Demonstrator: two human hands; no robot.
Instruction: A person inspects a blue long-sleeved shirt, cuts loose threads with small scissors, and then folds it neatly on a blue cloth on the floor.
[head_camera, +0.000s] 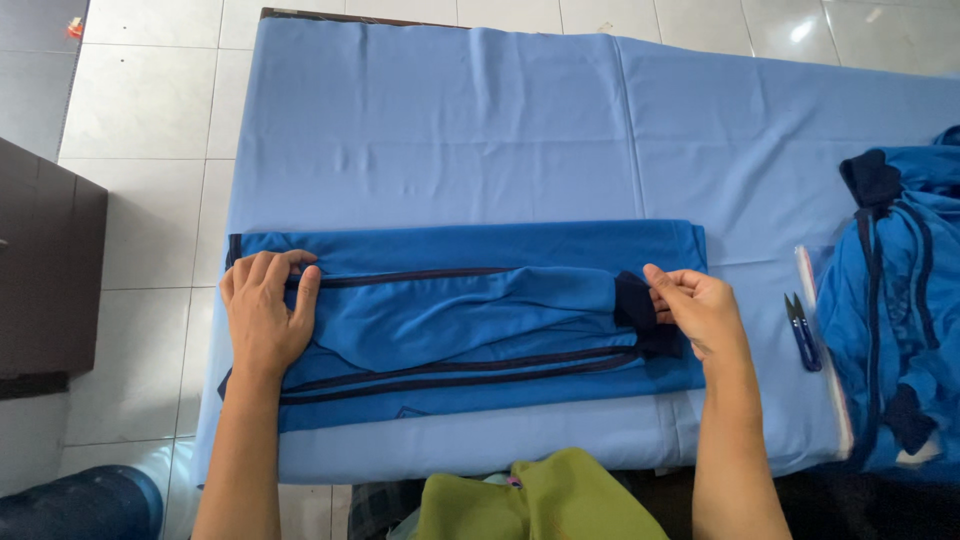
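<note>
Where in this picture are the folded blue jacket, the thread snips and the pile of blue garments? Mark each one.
Folded blue jacket (470, 320): head view, on its folded sleeve.
Thread snips (802, 332): head view, on the dark handle.
Pile of blue garments (900, 300): head view, on the top garment's front.

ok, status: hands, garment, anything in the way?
Left hand flat on folded blue jacket. Right hand pinching dark cuff. Thread snips lie clear, to the right.

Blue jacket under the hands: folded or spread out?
Folded. The blue jacket lies as a narrow band, sleeve laid across it, left hand pressing one end, right hand pinching the cuff.
</note>
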